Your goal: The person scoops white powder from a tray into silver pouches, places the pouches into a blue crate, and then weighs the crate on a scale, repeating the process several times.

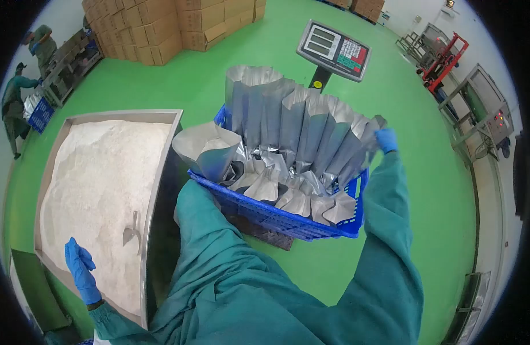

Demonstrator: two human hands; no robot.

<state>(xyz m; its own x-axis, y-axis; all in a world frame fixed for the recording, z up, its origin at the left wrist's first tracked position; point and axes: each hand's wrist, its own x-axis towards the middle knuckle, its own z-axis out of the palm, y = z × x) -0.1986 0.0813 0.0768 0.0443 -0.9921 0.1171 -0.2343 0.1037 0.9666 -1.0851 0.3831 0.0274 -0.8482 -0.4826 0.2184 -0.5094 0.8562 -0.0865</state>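
My left hand [81,269], in a blue glove, hovers over the lower left of a steel bin of white powder [104,178], its fingers stretched out and holding nothing. A metal scoop [133,230] lies on the powder to its right. My right hand [386,140], also gloved in blue, is closed on the upper edge of a silver foil bag [362,150] at the right end of a blue plastic basket [259,210]. Several more foil bags [270,112] stand upright in the back row. Folded-over bags fill the front, and a wide-mouthed bag [206,150] leans at the left corner.
A weighing scale display [334,49] rises behind the basket, with a scale platform [259,233] partly visible underneath. Stacked cardboard boxes [144,29] stand at the back. Two co-workers [15,103] are at the far left. A red pallet jack [443,66] and steel equipment line the right wall.
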